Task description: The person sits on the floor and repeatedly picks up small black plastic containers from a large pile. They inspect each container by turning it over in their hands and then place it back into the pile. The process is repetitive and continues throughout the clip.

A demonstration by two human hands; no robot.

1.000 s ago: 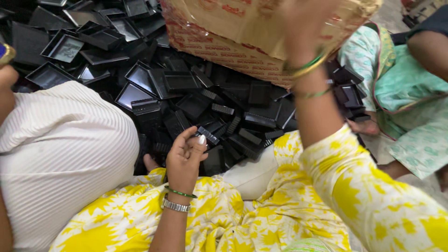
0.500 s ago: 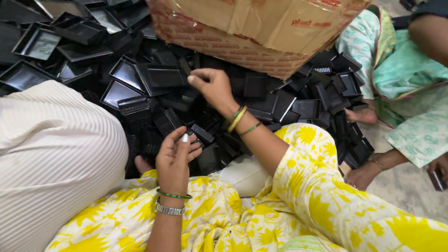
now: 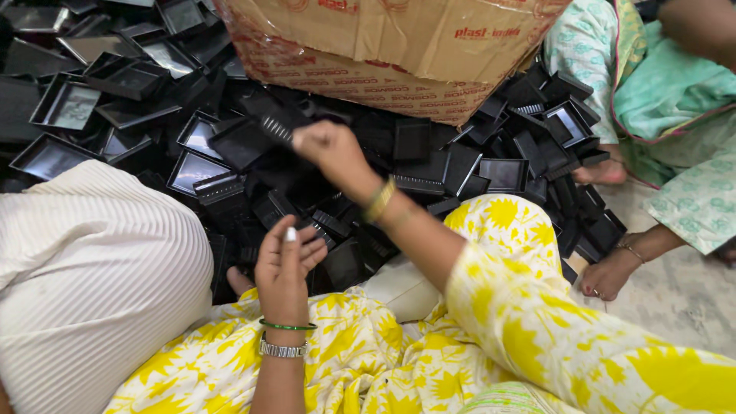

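Right hand (image 3: 330,149) reaches out below the cardboard box (image 3: 399,46), fingers pinching a small ribbed black part (image 3: 277,129) over the black tray pile (image 3: 429,153). Left hand (image 3: 285,264) sits nearer the body, further from the box, fingers loosely curled, touching small black pieces (image 3: 326,230). Another person's foot (image 3: 613,272) right of the pile.

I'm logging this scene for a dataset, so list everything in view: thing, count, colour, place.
black plastic trays: too many to count, black, heaped across the floor
cardboard box: one, brown, on the heap, top centre
white ribbed bundle: one, white, lower left
seated person: one, green clothing, far right, foot on the floor
right hand: gripping a black tray piece over the heap
left hand: fingers curled by small black pieces, grip unclear
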